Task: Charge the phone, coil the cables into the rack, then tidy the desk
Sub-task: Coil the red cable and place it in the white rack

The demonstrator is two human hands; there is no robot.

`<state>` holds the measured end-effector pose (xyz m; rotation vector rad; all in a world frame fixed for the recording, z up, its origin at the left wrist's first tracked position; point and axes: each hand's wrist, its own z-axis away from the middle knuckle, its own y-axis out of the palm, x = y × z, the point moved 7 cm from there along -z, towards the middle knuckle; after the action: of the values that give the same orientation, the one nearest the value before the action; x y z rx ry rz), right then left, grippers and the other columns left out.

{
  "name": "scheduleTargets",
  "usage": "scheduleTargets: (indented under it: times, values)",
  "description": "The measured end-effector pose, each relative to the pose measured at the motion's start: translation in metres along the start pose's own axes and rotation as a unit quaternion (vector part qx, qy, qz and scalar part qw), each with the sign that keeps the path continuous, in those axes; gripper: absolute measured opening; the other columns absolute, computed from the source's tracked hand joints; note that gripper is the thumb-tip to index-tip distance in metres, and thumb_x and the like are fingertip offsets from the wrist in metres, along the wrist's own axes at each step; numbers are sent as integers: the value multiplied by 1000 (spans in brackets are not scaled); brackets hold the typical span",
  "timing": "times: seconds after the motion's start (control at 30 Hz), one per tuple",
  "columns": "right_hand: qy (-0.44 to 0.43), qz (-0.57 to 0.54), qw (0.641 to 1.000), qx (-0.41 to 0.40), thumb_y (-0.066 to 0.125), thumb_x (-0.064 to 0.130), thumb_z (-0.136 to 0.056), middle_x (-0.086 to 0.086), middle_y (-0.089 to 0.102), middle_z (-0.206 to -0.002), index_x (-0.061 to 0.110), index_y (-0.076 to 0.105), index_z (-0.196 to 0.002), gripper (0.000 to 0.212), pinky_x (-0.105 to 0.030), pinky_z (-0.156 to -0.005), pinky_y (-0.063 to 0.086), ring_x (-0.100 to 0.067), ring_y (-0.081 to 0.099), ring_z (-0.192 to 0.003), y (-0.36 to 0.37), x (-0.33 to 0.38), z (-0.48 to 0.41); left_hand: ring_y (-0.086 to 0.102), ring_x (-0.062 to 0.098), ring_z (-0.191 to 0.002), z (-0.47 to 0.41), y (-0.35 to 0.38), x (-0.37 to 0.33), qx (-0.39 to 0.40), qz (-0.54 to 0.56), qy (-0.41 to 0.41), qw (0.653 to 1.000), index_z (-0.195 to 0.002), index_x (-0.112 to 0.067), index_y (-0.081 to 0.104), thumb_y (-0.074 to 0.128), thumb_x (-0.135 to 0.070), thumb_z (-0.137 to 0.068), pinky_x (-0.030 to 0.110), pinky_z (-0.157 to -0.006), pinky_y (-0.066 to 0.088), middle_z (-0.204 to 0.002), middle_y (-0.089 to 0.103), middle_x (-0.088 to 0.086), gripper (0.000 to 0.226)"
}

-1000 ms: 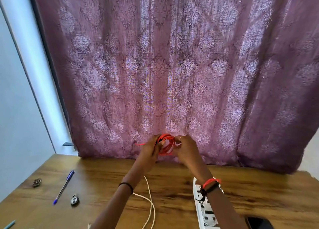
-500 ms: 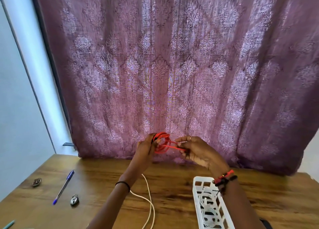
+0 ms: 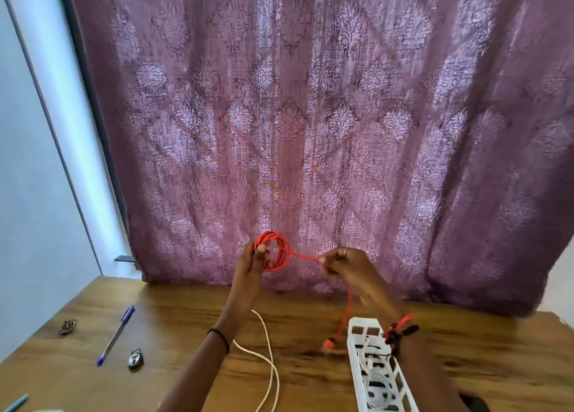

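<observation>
The red cable (image 3: pixel 275 255) is judged light, thin and limp, with enough spring in it that the loops are likely to fan out if the bundle is let go; it is best held across all the turns at one side of the coil, with the free run pinched close to the coil so that the next turn can be laid tight. The coil is held up in the air in front of the purple curtain (image 3: pixel 326 132), above the far edge of the bench (image 3: pixel 186 334). The left hand (image 3: pixel 250 264) is closed around the near side of the coil, thumb and fingers (image 3: pixel 262 250) clamped on the gathered loops. A straight length runs from the coil to the right hand (image 3: pixel 348 267), whose fingers are pressed together on it in a pinch. From that pinch the tail hangs down (its plug end is blurred) and ends just beside the white rack (image 3: pixel 377 371), which already holds a coiled white cable. A second white cable (image 3: pixel 268 349) lies loose on the bench between the forearms. A blue pen (image 3: pixel 116 334) and a small padlock (image 3: pixel 135 357) lie well apart to the left.
</observation>
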<state>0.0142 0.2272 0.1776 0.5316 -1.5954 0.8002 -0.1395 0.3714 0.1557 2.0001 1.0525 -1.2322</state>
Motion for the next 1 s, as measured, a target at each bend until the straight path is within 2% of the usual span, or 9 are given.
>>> scheduleTargets:
  times: [0.1, 0.17, 0.27, 0.4, 0.57, 0.63, 0.8, 0.9, 1.0]
  values:
    - [-83, 139, 984, -69, 64, 6, -85, -7, 67, -74, 5, 68, -80, 7, -24, -68, 44, -12, 60, -68, 6, -1, 1, 59, 12, -78, 6, 10, 12, -41, 184, -91, 978, -97, -10, 60, 42, -16, -99, 34, -68, 54, -86, 65, 3, 20]
    - [-107, 191, 969, -115, 63, 7, -84, -11, 69, -86, 3, 70, -86, 7, -27, -73, 43, -19, 61, -79, 13, -7, 5, 65, 7, -73, 12, 21, 10, -47, 241, -116, 962, -98, -6, 59, 36, -10, -99, 21, -61, 56, -80, 70, 0, 23]
    - [-110, 198, 961, -157, 61, 7, -85, -15, 69, -92, 4, 69, -91, 11, -30, -75, 45, -27, 64, -86, 28, -15, 14, 65, 0, -64, 22, 35, 10, -55, 264, -133, 954, -92, -7, 59, 35, -8, -99, 14, -55, 52, -69, 71, -6, 26]
    - [-148, 154, 951, -222, 57, 14, -90, -11, 70, -88, 5, 68, -92, 14, -24, -65, 35, -21, 61, -79, 32, -4, 31, 61, 1, -63, 28, 35, 16, -97, 248, -134, 955, -90, -12, 62, 39, -14, -99, 14, -59, 50, -72, 69, -6, 25]
    - [-178, 220, 943, -177, 71, 16, -81, -11, 69, -88, 7, 74, -91, 14, -23, -74, 43, -22, 64, -82, 40, -2, 33, 63, 2, -64, 28, 30, 20, -109, 243, -132, 955, -92, -9, 62, 38, -15, -99, 13, -57, 51, -71, 70, -6, 25]
    - [-166, 258, 937, -165, 69, 16, -82, -10, 70, -92, 9, 74, -93, 15, -20, -73, 38, -22, 64, -86, 39, -4, 30, 63, 5, -67, 30, 32, 21, -107, 256, -137, 951, -95, -8, 62, 38, -16, -99, 14, -60, 53, -74, 70, -4, 25]
    - [-134, 299, 933, -151, 57, 13, -89, -13, 72, -94, 8, 73, -98, 19, -30, -77, 45, -27, 66, -88, 40, -12, 22, 66, 7, -67, 36, 42, 19, -107, 289, -157, 938, -102, -4, 60, 40, -19, -98, 19, -61, 55, -78, 70, 1, 25]
    - [-127, 206, 962, -127, 46, 20, -93, -12, 70, -77, 3, 71, -84, 31, -25, -63, 39, -17, 60, -68, 47, -15, 28, 65, 12, -68, 39, 44, 21, -116, 289, -168, 935, -100, -3, 59, 40, -20, -98, 20, -57, 55, -80, 67, 5, 25]
    - [-83, 131, 982, -106, 46, 40, -95, 6, 57, -55, 9, 67, -73, 43, -11, -49, 34, 2, 50, -47, 53, -15, 32, 60, 15, -71, 43, 47, 25, -115, 295, -181, 931, -98, -5, 59, 40, -22, -98, 20, -60, 53, -83, 63, 8, 26]
